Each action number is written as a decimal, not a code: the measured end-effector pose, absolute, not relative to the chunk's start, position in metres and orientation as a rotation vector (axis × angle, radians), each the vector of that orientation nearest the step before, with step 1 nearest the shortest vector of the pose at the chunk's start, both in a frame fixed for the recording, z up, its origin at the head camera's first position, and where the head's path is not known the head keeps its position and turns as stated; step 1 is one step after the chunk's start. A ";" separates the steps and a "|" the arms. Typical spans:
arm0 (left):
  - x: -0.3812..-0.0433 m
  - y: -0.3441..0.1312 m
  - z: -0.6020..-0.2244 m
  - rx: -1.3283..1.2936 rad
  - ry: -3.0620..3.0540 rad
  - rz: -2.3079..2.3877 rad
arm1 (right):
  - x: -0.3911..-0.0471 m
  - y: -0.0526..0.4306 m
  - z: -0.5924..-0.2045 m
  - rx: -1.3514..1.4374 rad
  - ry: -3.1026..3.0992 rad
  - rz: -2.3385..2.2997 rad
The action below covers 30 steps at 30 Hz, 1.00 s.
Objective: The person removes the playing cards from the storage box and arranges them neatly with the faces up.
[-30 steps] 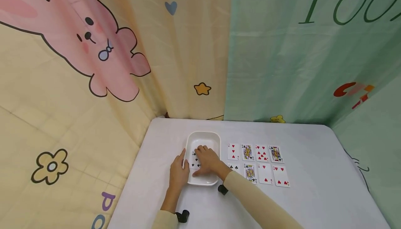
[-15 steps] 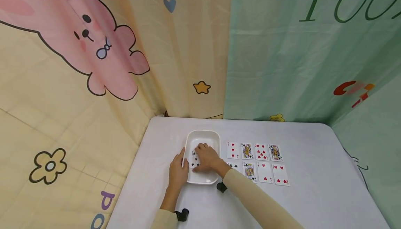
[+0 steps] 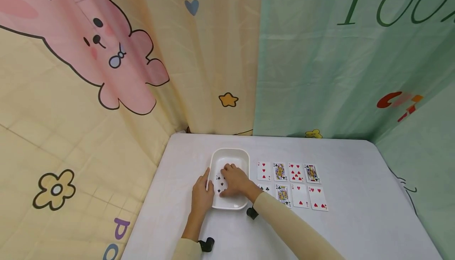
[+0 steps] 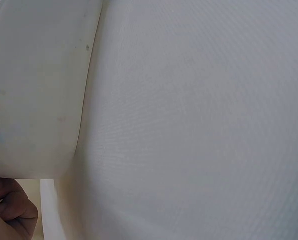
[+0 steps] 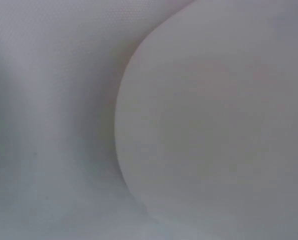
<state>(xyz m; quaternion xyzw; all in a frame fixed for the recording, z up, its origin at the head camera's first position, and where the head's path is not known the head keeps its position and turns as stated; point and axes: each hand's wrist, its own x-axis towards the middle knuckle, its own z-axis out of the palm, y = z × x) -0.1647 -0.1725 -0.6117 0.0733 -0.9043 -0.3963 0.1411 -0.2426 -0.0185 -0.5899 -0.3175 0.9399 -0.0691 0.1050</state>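
A white rectangular tray [image 3: 232, 154] with raised walls stands on the table, left of the laid-out cards. My left hand [image 3: 202, 196] grips its left wall, thumb at the rim. Inside the tray lies a playing card with black spades [image 3: 220, 183], its right part hidden. My right hand [image 3: 235, 181] is over that card, fingers bent at its far side and thumb at the near edge. How firmly it holds the card is hard to see. The left wrist view shows the tray's outer wall [image 4: 39, 90]. Blurred, the tray's end [image 5: 204, 125] fills much of the right wrist view.
Two rows of face-up playing cards lie right of the tray, among them a three of hearts [image 3: 264, 171] and a four of hearts [image 3: 318, 198]. My right forearm [image 3: 288, 224] partly covers the near row. The white table [image 3: 369, 196] meets printed curtains [image 3: 302, 74] behind.
The spade card in the tray has shifted slightly, turning a little under my right hand, and its pips show at a different slant. My left hand keeps its place on the tray.
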 end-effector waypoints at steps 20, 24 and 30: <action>-0.167 -0.172 -0.611 0.215 -2.607 -1.127 | -0.242 -0.018 -0.593 -0.997 2.760 -0.140; -0.166 -0.172 -0.612 0.230 -2.619 -1.130 | -0.240 -0.017 -0.591 -1.015 2.746 -0.143; -0.166 -0.172 -0.614 0.244 -2.623 -1.143 | -0.238 -0.016 -0.591 -1.013 2.750 -0.158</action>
